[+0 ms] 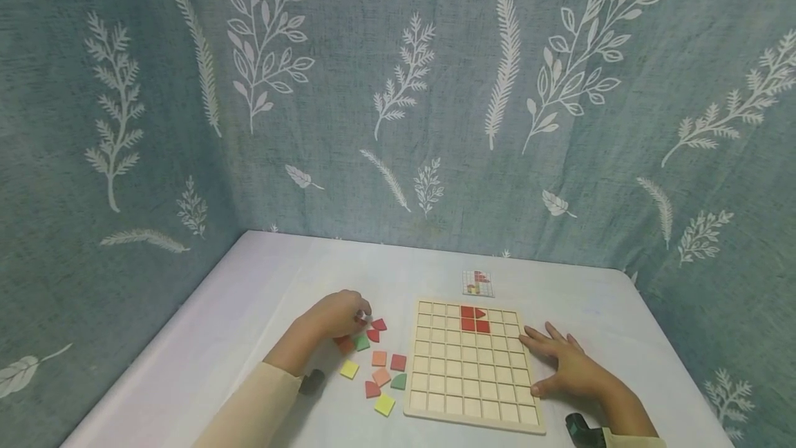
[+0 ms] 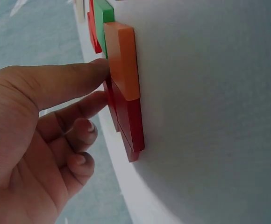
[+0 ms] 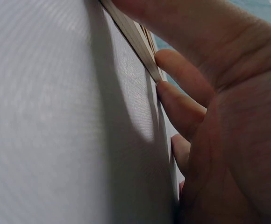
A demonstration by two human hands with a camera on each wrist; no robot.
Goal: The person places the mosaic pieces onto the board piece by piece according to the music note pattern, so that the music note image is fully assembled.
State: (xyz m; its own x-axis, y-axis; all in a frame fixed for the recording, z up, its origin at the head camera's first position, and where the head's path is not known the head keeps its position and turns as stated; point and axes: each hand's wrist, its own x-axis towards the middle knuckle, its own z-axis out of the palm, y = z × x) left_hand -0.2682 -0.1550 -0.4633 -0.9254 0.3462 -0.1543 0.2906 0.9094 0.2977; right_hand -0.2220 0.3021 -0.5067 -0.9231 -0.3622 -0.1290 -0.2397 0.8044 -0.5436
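Observation:
My left hand (image 1: 340, 312) reaches down among loose coloured tiles left of the board. In the left wrist view, its thumb and index fingertips touch the dark red tiles (image 2: 128, 119), beside an orange tile (image 2: 122, 60); I cannot tell whether they pinch one. The other fingers curl in. My right hand (image 1: 569, 365) lies spread along the right edge of the wooden grid board (image 1: 460, 368). In the right wrist view, its fingertips rest against the board's side (image 3: 135, 39). A small group of red tiles (image 1: 475, 325) sits in the board's upper cells.
A small pattern card (image 1: 477, 283) lies behind the board. Between left hand and board are several loose tiles, including a yellow tile (image 1: 385, 404), a green tile (image 1: 399, 381) and a red square (image 1: 398, 362). Patterned curtains (image 1: 348, 123) enclose the white table (image 1: 273, 254).

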